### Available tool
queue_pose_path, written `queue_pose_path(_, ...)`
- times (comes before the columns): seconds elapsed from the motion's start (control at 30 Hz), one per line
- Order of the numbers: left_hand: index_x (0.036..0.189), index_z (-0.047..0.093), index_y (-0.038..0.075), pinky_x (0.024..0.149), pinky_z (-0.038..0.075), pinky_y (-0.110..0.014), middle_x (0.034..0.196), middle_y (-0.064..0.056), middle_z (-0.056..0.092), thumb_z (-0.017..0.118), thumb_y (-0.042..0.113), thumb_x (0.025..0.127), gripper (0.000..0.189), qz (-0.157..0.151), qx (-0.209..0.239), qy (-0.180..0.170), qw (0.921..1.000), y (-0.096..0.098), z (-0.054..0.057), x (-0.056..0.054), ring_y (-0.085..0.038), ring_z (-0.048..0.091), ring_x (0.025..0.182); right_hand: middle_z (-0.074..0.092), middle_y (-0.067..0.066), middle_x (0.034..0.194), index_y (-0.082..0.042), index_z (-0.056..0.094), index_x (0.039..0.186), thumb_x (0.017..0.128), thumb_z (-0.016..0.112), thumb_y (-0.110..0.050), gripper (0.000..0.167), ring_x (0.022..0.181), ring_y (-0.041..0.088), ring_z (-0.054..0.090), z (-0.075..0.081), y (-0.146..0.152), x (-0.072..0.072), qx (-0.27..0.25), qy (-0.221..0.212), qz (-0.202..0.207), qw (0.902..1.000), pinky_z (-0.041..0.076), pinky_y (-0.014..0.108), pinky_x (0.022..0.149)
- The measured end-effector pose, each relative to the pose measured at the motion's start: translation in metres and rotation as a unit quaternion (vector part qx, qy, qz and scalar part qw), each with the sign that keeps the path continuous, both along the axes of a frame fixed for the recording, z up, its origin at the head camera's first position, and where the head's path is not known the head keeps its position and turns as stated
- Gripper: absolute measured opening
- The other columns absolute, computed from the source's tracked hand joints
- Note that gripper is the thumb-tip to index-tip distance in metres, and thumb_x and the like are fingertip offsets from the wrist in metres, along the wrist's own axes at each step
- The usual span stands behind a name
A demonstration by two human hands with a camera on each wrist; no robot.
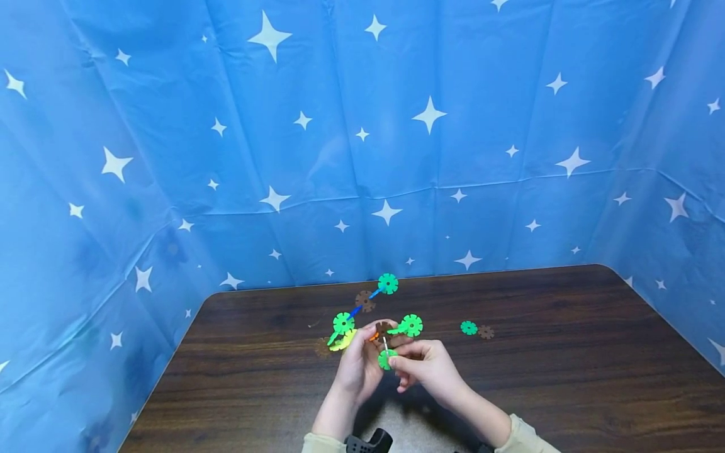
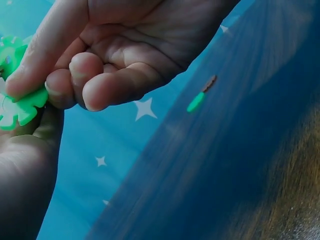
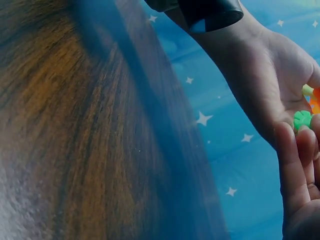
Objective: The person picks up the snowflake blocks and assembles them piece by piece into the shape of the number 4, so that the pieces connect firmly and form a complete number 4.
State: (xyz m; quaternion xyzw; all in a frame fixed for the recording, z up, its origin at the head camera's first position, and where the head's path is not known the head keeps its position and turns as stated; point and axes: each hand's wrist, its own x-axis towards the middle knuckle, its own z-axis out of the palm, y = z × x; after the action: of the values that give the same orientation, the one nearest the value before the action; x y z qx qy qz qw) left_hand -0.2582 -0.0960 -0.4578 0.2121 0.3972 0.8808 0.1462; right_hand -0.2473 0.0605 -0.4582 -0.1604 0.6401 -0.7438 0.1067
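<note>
Both hands meet over the table around a chain of notched plastic discs. My left hand (image 1: 358, 365) holds the chain between thumb and fingers near a brown disc (image 1: 382, 331), with a bit of an orange disc (image 1: 374, 336) showing by the thumb. My right hand (image 1: 430, 368) pinches a green disc (image 1: 385, 360) below the brown one; a white disc (image 1: 386, 344), seen edge-on, stands between them. Another green disc (image 1: 413, 325) sticks out to the right. Leftward, the chain has a yellow disc (image 1: 344, 341) and a green disc (image 1: 343, 323). Fingers hide some joints.
Past the hands, the chain shows a blue disc (image 1: 354, 312), a brown disc (image 1: 365, 301) and a green disc (image 1: 387, 284). A loose-looking green disc (image 1: 469, 328) and brown disc (image 1: 486, 331) lie to the right on the dark wooden table (image 1: 566, 377). A blue starred curtain (image 1: 362, 157) hangs behind.
</note>
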Motion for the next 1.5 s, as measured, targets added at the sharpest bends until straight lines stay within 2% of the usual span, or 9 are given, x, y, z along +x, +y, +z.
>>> queue_pose_path(0.33, 0.111, 0.066, 0.022, 0.102, 0.03, -0.045, 0.113, 0.003, 0.066, 0.03, 0.022, 0.102, 0.038, 0.017, -0.08, -0.007, 0.9967, -0.003, 0.0, -0.002, -0.021, 0.058, 0.115, 0.059, 0.003, 0.069, 0.02, 0.062, 0.099, 0.088, 0.066, 0.0, 0.024, 0.052, 0.008, 0.056, -0.005, 0.004, -0.002, 0.033, 0.021, -0.012, 0.9992, 0.055, 0.03, 0.052)
queue_pose_path(0.5, 0.118, 0.061, 0.022, 0.096, 0.039, -0.039, 0.115, 0.002, 0.064, 0.034, 0.026, 0.101, 0.032, 0.018, -0.092, -0.027, 0.9952, -0.004, -0.001, -0.001, -0.019, 0.059, 0.111, 0.063, 0.007, 0.072, 0.015, 0.067, 0.096, 0.087, 0.069, -0.001, 0.019, 0.048, 0.009, 0.054, -0.003, 0.007, -0.002, 0.069, 0.061, -0.033, 0.9952, 0.054, 0.031, 0.049)
queue_pose_path(0.73, 0.11, 0.06, 0.018, 0.091, 0.047, -0.038, 0.107, 0.001, 0.069, 0.045, 0.033, 0.101, 0.023, 0.039, -0.116, -0.086, 0.9888, -0.003, 0.0, 0.001, -0.015, 0.063, 0.102, 0.064, 0.006, 0.083, 0.005, 0.072, 0.091, 0.084, 0.073, -0.003, 0.01, 0.047, 0.007, 0.049, -0.001, 0.012, -0.006, 0.126, 0.117, -0.083, 0.9817, 0.048, 0.028, 0.042)
queue_pose_path(0.87, 0.112, 0.06, 0.014, 0.089, 0.05, -0.045, 0.105, -0.001, 0.07, 0.054, 0.043, 0.097, 0.034, 0.058, -0.138, -0.136, 0.9794, 0.0, 0.002, 0.001, -0.018, 0.065, 0.096, 0.06, 0.007, 0.083, 0.004, 0.073, 0.088, 0.084, 0.072, -0.001, 0.006, 0.051, 0.006, 0.048, 0.005, 0.015, -0.006, 0.153, 0.138, -0.101, 0.9732, 0.045, 0.026, 0.041)
queue_pose_path(1.07, 0.136, 0.036, 0.001, 0.082, 0.054, -0.046, 0.112, -0.007, 0.065, 0.056, 0.053, 0.094, 0.069, 0.074, -0.151, -0.16, 0.9728, 0.004, 0.002, 0.001, -0.022, 0.068, 0.091, 0.06, 0.01, 0.083, 0.007, 0.072, 0.086, 0.083, 0.071, 0.002, 0.005, 0.056, 0.007, 0.049, 0.026, 0.014, 0.001, 0.158, 0.141, -0.109, 0.9713, 0.044, 0.023, 0.043)
queue_pose_path(1.17, 0.134, 0.039, 0.003, 0.081, 0.055, -0.047, 0.114, -0.007, 0.064, 0.053, 0.052, 0.095, 0.064, 0.065, -0.137, -0.157, 0.9759, 0.003, 0.001, 0.0, -0.023, 0.068, 0.091, 0.059, 0.009, 0.083, 0.007, 0.071, 0.087, 0.084, 0.071, 0.002, 0.006, 0.057, 0.008, 0.049, 0.025, 0.013, 0.0, 0.153, 0.122, -0.112, 0.9741, 0.044, 0.022, 0.044)
queue_pose_path(1.3, 0.124, 0.051, 0.011, 0.08, 0.055, -0.048, 0.119, -0.008, 0.06, 0.043, 0.039, 0.099, 0.038, 0.043, -0.105, -0.133, 0.9847, 0.002, -0.001, 0.0, -0.025, 0.066, 0.094, 0.058, 0.006, 0.083, 0.003, 0.073, 0.088, 0.083, 0.074, -0.004, 0.009, 0.056, 0.009, 0.049, 0.005, 0.014, -0.013, 0.147, 0.101, -0.121, 0.9766, 0.043, 0.022, 0.045)
queue_pose_path(1.4, 0.117, 0.056, 0.014, 0.079, 0.055, -0.048, 0.121, -0.008, 0.059, 0.037, 0.029, 0.099, 0.029, 0.034, -0.087, -0.108, 0.9898, 0.001, -0.002, 0.001, -0.025, 0.064, 0.096, 0.059, 0.006, 0.084, 0.001, 0.074, 0.09, 0.083, 0.075, -0.008, 0.011, 0.056, 0.01, 0.049, -0.008, 0.015, -0.021, 0.142, 0.094, -0.125, 0.9775, 0.043, 0.023, 0.044)
queue_pose_path(1.5, 0.111, 0.059, 0.015, 0.081, 0.055, -0.046, 0.119, -0.005, 0.061, 0.041, 0.028, 0.101, 0.025, 0.032, -0.083, -0.098, 0.9911, 0.0, -0.003, 0.001, -0.024, 0.064, 0.095, 0.059, 0.007, 0.084, 0.0, 0.074, 0.09, 0.084, 0.075, -0.01, 0.012, 0.053, 0.011, 0.048, -0.008, 0.015, -0.021, 0.14, 0.096, -0.129, 0.9771, 0.044, 0.024, 0.044)
